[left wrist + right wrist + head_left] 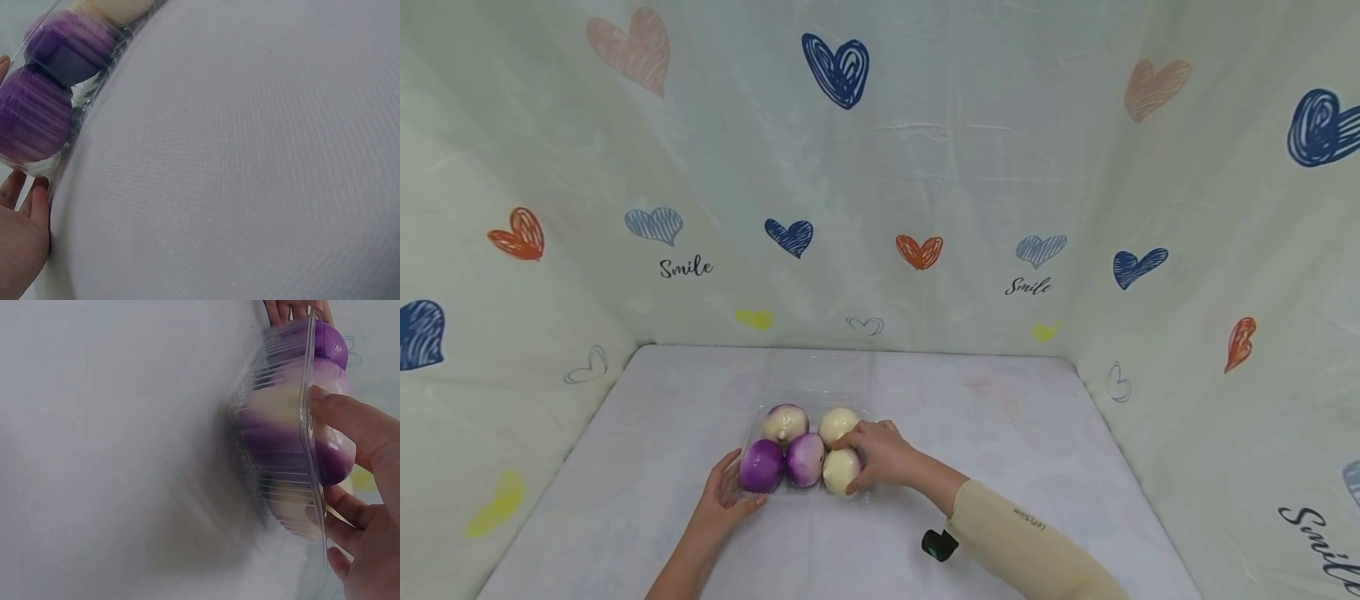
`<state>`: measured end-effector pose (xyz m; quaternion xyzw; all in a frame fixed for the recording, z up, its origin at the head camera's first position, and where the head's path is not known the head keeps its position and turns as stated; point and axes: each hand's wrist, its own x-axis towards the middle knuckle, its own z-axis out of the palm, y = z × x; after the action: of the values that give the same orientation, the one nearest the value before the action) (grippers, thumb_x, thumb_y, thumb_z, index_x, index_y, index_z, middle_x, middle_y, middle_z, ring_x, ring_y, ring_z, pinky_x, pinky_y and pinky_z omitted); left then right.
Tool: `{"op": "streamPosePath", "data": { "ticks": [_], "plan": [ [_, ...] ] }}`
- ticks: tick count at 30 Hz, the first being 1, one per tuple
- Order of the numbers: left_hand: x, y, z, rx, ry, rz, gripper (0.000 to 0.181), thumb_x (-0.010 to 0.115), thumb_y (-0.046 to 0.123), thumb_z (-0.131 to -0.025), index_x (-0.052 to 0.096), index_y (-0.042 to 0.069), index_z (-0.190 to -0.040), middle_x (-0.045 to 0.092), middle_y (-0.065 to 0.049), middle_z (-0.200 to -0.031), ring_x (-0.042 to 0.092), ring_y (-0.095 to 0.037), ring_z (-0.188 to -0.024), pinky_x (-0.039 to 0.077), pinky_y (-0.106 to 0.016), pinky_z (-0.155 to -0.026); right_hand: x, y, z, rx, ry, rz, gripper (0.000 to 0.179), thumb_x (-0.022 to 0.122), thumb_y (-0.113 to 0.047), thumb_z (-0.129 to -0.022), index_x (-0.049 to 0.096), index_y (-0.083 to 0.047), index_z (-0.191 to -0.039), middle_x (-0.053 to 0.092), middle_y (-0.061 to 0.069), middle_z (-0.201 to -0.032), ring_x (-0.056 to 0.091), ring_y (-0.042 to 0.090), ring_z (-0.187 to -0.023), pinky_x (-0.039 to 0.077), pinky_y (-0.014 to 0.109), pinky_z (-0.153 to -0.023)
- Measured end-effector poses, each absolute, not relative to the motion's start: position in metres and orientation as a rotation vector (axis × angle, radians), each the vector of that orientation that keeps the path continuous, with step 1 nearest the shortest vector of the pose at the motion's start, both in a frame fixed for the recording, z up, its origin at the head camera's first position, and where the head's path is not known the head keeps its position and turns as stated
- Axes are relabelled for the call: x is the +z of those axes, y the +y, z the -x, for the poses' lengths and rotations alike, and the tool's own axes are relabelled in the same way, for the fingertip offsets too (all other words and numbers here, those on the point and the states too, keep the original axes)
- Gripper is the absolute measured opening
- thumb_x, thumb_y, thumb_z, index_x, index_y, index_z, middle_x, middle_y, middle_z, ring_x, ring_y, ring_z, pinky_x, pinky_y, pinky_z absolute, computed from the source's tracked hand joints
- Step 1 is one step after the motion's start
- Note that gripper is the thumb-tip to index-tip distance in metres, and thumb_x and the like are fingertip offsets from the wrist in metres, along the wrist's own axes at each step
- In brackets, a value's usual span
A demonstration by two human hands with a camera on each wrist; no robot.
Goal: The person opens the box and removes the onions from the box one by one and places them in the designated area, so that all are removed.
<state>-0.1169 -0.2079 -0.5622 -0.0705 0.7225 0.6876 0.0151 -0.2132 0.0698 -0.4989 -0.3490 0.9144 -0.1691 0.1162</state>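
A clear plastic box (304, 419) holds several peeled purple-and-white onions (805, 460) and sits on the table with its lid (816, 372) laid back behind it. My left hand (721, 500) holds the box's near left corner, beside a deep purple onion (762, 466); its fingers (39, 203) show low against the box end. On the other side, my right hand (880, 457) reaches over the right wall. Its thumb and fingers curl round the front right onion (841, 472), which is still inside the box. Behind that one lies a paler onion (838, 425).
A white cloth (1000, 433) covers the table. Curtains (955, 167) printed with hearts stand behind it and along both sides. A small black device (939, 545) is by the right forearm, which wears a beige sleeve (1030, 546).
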Motion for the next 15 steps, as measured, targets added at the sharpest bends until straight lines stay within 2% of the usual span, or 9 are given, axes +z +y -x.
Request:
{"op": "streamPosePath", "data": {
  "ticks": [5,15],
  "plan": [
    [-0.5622,-0.2076,0.1170,2.127,2.232,0.255,0.098,0.076,-0.005,-0.077,0.014,0.002,-0.153,0.014,-0.032,-0.154,0.010,-0.048,-0.142,0.009,-0.066,-0.109,-0.4987,0.0697,0.2133,-0.480,2.680,1.027,0.063,0.090,-0.039,-0.065,0.067,-0.023,-0.122,0.060,-0.008,-0.115,0.051,0.007,-0.108,0.033,0.035,-0.092],
    [-0.5619,-0.2057,0.1152,2.157,2.220,0.242,0.098,0.076,-0.005,-0.077,0.013,0.002,-0.152,0.015,-0.032,-0.154,0.013,-0.046,-0.142,0.008,-0.066,-0.109,-0.4965,0.0761,0.2168,-0.582,2.635,1.041,0.063,0.090,-0.038,-0.067,0.067,-0.022,-0.123,0.058,-0.008,-0.116,0.051,0.007,-0.110,0.034,0.035,-0.094]
  ]
}}
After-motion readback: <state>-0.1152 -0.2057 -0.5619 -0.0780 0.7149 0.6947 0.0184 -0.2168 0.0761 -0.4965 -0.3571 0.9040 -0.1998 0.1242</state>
